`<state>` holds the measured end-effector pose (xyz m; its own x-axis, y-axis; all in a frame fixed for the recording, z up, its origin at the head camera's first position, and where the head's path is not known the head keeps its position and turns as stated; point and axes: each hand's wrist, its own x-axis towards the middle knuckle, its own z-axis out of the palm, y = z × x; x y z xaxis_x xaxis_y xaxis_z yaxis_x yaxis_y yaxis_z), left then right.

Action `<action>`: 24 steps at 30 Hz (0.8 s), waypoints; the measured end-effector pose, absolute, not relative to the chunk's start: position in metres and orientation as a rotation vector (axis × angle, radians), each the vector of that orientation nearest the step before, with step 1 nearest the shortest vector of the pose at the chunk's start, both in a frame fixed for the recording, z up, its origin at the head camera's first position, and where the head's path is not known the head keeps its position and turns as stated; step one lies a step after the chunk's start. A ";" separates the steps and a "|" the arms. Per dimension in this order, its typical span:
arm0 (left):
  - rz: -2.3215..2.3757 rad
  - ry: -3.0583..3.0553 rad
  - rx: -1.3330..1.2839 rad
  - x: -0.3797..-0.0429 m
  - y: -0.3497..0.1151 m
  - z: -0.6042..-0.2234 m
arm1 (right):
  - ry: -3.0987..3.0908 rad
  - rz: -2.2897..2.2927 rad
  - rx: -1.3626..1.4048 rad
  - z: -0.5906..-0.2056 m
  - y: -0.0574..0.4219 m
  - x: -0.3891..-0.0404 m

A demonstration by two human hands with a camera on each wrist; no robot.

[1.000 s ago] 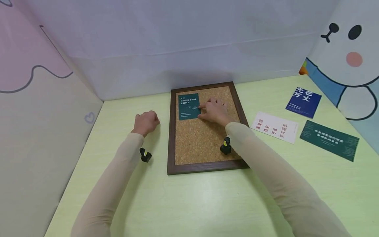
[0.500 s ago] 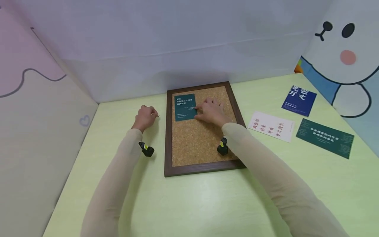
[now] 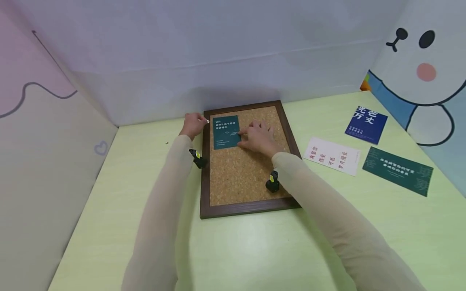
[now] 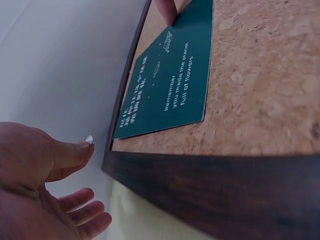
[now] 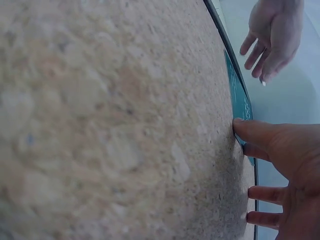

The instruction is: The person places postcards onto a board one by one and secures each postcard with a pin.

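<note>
A framed corkboard point(image 3: 233, 178) lies on the table. On its upper left part sits a dark green card point(image 3: 226, 137) with white lettering, whose English text shows in the left wrist view. My left hand point(image 3: 193, 124) is over the board's upper left frame, pinching a tiny whitish thumbtack point(image 4: 89, 140) between thumb and forefinger; its other fingers are loosely bent. My right hand point(image 3: 259, 138) rests on the board with fingers spread. Its thumb point(image 5: 247, 129) and forefinger press at the card's right edge, and the other fingertips touch the cork.
To the board's right lie a white card point(image 3: 332, 156) with red writing, a blue card point(image 3: 366, 125) and a second green card point(image 3: 398, 171). A tiny speck point(image 3: 166, 142), too small to identify, is on the table at left. A cloth-covered wall point(image 3: 240, 81) stands behind the board.
My left hand has moved from the table beside the board, up and right to its upper left frame, with a thumbtack now showing in its fingertips. My right hand stays on the card.
</note>
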<state>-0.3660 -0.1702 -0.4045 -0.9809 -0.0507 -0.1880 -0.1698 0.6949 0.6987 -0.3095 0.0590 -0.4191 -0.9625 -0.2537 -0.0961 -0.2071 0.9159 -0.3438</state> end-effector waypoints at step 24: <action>0.950 2.856 -0.323 -0.396 -0.143 -0.418 | 2.940 -0.494 -0.347 -0.411 0.057 -0.306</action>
